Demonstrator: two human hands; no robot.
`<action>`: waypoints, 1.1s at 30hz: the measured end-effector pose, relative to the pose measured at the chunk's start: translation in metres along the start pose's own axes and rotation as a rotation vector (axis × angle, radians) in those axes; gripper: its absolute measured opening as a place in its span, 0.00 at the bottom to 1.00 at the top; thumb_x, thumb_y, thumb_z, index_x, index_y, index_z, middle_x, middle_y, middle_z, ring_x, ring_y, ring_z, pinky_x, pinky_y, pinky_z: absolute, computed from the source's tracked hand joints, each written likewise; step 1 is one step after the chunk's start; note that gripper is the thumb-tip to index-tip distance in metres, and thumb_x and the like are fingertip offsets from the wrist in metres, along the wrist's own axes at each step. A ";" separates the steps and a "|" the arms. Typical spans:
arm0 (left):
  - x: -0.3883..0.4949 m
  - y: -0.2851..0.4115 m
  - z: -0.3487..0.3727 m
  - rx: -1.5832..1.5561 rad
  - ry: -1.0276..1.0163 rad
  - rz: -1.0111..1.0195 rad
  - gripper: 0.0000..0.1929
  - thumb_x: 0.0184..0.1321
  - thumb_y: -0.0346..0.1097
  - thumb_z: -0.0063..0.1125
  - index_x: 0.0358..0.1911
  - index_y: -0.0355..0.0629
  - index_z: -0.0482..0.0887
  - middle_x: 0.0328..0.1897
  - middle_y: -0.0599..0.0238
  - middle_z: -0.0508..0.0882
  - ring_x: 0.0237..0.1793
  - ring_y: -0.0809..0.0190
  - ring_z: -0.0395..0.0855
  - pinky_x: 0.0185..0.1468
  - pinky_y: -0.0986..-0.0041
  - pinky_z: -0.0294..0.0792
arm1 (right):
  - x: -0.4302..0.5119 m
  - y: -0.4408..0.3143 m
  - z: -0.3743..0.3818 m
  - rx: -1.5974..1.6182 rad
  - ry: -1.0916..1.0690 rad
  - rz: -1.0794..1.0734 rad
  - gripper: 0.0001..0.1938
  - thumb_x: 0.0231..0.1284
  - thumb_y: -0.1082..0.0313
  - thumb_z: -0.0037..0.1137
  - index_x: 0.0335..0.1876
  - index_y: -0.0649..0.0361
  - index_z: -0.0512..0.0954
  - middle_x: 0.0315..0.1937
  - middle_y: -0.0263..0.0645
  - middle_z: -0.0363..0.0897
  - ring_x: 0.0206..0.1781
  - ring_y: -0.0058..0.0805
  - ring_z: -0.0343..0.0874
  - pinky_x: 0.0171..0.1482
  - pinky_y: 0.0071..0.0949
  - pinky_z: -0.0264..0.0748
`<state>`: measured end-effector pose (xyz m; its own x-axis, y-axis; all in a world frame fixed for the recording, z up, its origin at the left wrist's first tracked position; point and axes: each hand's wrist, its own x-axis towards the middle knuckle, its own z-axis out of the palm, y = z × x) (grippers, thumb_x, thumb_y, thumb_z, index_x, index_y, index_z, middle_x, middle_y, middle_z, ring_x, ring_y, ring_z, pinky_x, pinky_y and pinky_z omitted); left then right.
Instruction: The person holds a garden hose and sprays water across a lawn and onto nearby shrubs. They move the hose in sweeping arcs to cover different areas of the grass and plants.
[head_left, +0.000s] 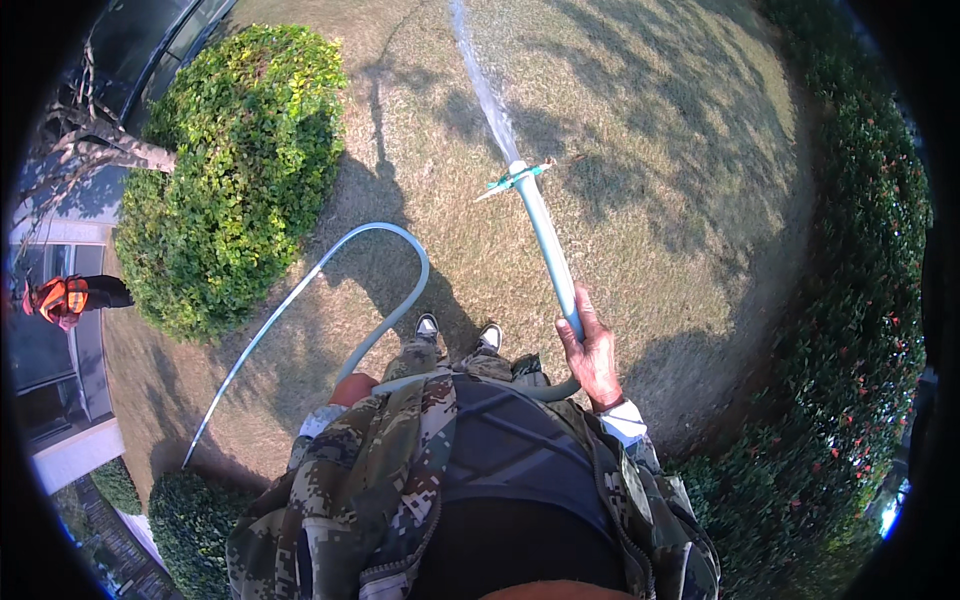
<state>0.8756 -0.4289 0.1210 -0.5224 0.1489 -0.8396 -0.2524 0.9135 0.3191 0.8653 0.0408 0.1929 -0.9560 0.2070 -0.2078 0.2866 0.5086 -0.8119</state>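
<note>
My right hand (594, 360) grips a pale blue-green garden hose (547, 240), thumb and forefinger laid along it. Green ties are wound around the hose just behind its mouth, and a stream of water (487, 97) shoots from it toward the top of the picture. My left hand (354, 389) is at my left hip, closed around another part of the same hose; its fingers are mostly hidden by my camouflage jacket. The hose passes across my waist between the hands. From the left hand it loops out over the dry grass (465, 255) and back to the lower left.
A leafy green bush (240, 180) stands at left, beside a bare tree branch (127, 146). Beyond it, a person in an orange vest (66, 298) stands near a building (90, 360). A flowering hedge (840, 337) curves along the right. Another bush (191, 532) is at lower left.
</note>
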 end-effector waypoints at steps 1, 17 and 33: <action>-0.002 0.002 0.002 -0.004 -0.004 -0.014 0.16 0.59 0.45 0.71 0.47 0.48 0.98 0.48 0.45 0.93 0.52 0.38 0.91 0.62 0.51 0.80 | 0.001 -0.001 0.000 -0.004 -0.033 -0.037 0.34 0.77 0.66 0.66 0.85 0.57 0.68 0.51 0.58 0.90 0.48 0.48 0.93 0.51 0.41 0.86; -0.020 0.015 0.010 0.038 0.026 -0.054 0.18 0.56 0.47 0.73 0.47 0.48 0.98 0.45 0.45 0.93 0.53 0.38 0.91 0.61 0.50 0.80 | -0.010 0.028 -0.001 0.033 -0.023 -0.054 0.34 0.78 0.69 0.64 0.85 0.57 0.67 0.47 0.51 0.91 0.43 0.25 0.85 0.49 0.32 0.83; 0.010 -0.089 -0.039 0.070 -0.039 0.018 0.16 0.63 0.46 0.71 0.50 0.51 0.98 0.48 0.46 0.94 0.55 0.39 0.92 0.64 0.52 0.79 | -0.012 -0.041 0.093 -0.049 -0.064 0.014 0.33 0.73 0.65 0.68 0.81 0.59 0.72 0.50 0.60 0.90 0.49 0.54 0.93 0.49 0.43 0.85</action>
<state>0.8609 -0.5233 0.1020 -0.4940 0.1791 -0.8508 -0.1848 0.9346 0.3040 0.8595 -0.0606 0.1775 -0.9533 0.1617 -0.2550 0.3017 0.5468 -0.7810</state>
